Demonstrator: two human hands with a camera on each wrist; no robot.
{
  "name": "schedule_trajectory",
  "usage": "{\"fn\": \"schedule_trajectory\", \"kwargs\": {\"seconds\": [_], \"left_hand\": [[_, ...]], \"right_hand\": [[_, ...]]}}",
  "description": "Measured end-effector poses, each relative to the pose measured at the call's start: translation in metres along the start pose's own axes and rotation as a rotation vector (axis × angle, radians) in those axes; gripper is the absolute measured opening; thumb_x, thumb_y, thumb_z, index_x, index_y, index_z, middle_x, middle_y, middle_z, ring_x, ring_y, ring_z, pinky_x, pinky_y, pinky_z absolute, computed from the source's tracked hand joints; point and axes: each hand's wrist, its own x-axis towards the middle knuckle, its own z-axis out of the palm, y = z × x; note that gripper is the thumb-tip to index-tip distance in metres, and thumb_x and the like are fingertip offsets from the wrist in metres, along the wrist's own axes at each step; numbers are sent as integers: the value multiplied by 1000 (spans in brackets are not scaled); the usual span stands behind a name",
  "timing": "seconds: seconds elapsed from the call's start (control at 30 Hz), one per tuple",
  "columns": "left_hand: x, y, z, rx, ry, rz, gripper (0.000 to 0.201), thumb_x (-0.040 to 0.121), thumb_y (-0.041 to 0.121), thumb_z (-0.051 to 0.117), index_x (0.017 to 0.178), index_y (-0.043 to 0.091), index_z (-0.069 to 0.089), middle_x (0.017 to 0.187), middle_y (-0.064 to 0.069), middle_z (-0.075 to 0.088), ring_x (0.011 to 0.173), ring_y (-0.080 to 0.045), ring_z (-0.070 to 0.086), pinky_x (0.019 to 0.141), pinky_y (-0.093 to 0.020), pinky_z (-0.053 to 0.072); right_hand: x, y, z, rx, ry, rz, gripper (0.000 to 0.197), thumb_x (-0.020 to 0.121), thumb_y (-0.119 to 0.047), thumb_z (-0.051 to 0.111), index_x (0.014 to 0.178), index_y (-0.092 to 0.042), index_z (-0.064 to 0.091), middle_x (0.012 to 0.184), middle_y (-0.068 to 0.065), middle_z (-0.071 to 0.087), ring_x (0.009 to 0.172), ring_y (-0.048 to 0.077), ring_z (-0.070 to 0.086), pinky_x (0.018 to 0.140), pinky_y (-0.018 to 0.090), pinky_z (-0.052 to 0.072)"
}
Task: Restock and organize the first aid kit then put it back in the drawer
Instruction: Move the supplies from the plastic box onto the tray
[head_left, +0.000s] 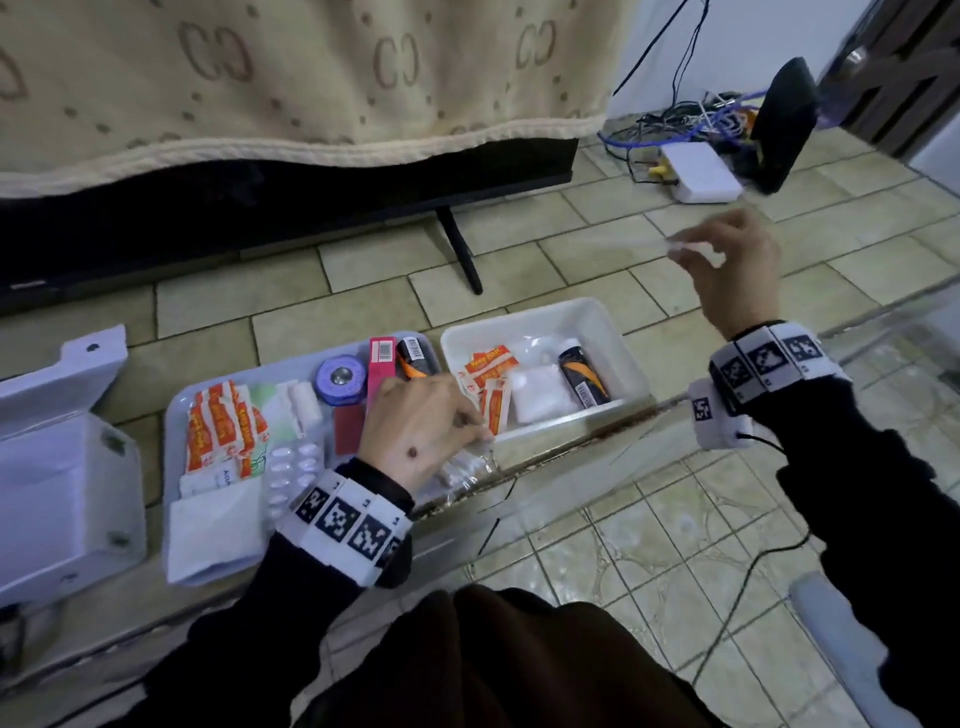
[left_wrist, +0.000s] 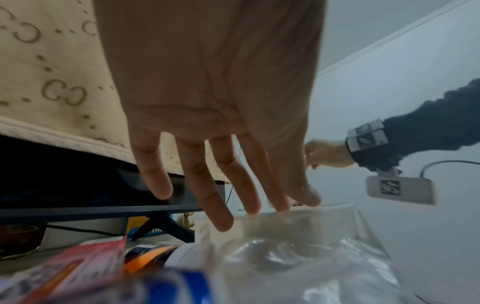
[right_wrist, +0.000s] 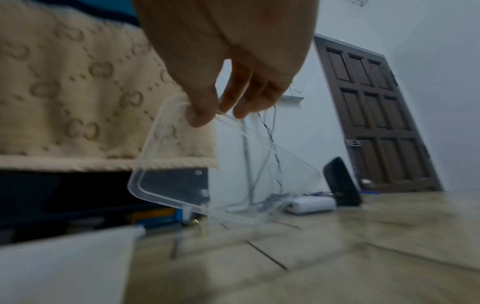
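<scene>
Our right hand (head_left: 737, 270), in the upper right of the head view, pinches a clear lid (right_wrist: 207, 170) by one corner, thumb on one side and fingers on the other. We think the lid is light, thin and a bit bendy, so a soft pinch at the rim should do. The white box (head_left: 618, 332) sits open in the middle, with packets and a bottle inside. Our left hand (head_left: 415, 426) is low in the middle, fingers straight and spread, touching a clear bag (left_wrist: 298, 257). The bag looks soft and slippery; we would grab its top edge.
</scene>
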Motion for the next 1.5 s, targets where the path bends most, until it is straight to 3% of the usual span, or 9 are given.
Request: {"fn": "schedule_trajectory", "kwargs": {"seconds": [0.1, 0.23, 0.57, 0.77, 0.93, 1.07, 1.13, 1.27, 1.5], "left_hand": [[2, 2, 0, 39, 31, -18, 23, 80, 51, 63, 88, 33, 73, 84, 16, 65, 73, -7, 54, 91, -32, 37], [3, 6, 4, 94, 52, -49, 24, 81, 53, 60, 86, 33, 72, 81, 16, 59, 74, -5, 50, 87, -31, 32], [2, 15, -12, 203, -61, -57, 24, 83, 51, 59, 91, 32, 70, 104, 12, 67, 98, -13, 55, 89, -35, 33], [17, 56, -67, -53, 160, 95, 27, 88, 39, 58, 113, 30, 65, 116, 9, 64, 104, -15, 59, 89, -32, 41], [82, 79, -26, 111, -251, 40, 32, 88, 25, 61, 118, 13, 57, 119, -6, 60, 93, -22, 57, 71, -32, 43], [87, 64, 5, 166, -363, 0, 37, 92, 20, 55, 129, 16, 49, 127, -9, 55, 111, -30, 56, 87, -40, 47], [84, 61, 20, 162, -273, -1, 31, 90, 18, 55, 121, 17, 55, 119, -11, 60, 106, -33, 60, 85, -48, 51], [89, 65, 9, 29, -288, -55, 9, 87, 17, 59, 95, 19, 56, 72, 1, 47, 81, -24, 55, 73, -31, 41], [80, 63, -16, -156, -254, -68, 18, 79, 16, 70, 90, 9, 58, 79, -2, 52, 82, -25, 57, 64, -30, 43]], "right_hand": [[-21, 39, 2, 9, -16, 122, 15, 83, -5, 63, 94, -2, 72, 99, 21, 60, 67, -7, 56, 61, 3, 37], [-48, 75, 7, -154, -82, 235, 21, 83, 7, 54, 93, 2, 71, 107, 24, 59, 86, 37, 61, 71, 18, 34], [-55, 51, 10, -356, -417, 114, 35, 79, 13, 49, 103, -3, 70, 113, 22, 60, 110, 37, 49, 90, 39, 42], [-30, -44, 9, -180, -621, -22, 24, 90, -13, 56, 112, -16, 65, 101, 1, 67, 84, 16, 55, 73, 9, 37], [-25, -73, 60, -390, -957, -76, 39, 85, -24, 60, 122, -14, 56, 123, 9, 61, 112, 26, 56, 94, 32, 45], [-29, -66, 84, -595, -1147, -53, 50, 82, -37, 63, 126, -16, 52, 130, 7, 56, 116, 25, 54, 95, 31, 41], [-31, -69, 84, -634, -1159, -46, 46, 83, -33, 63, 124, -14, 54, 127, 7, 58, 115, 26, 55, 95, 31, 42], [-28, -71, 83, -598, -1100, -47, 32, 82, -17, 64, 113, -8, 63, 116, 12, 64, 107, 27, 59, 88, 30, 46], [-18, -77, 55, -310, -897, 112, 35, 71, -9, 71, 105, -13, 65, 104, 9, 64, 87, 23, 57, 69, 23, 38]]}}
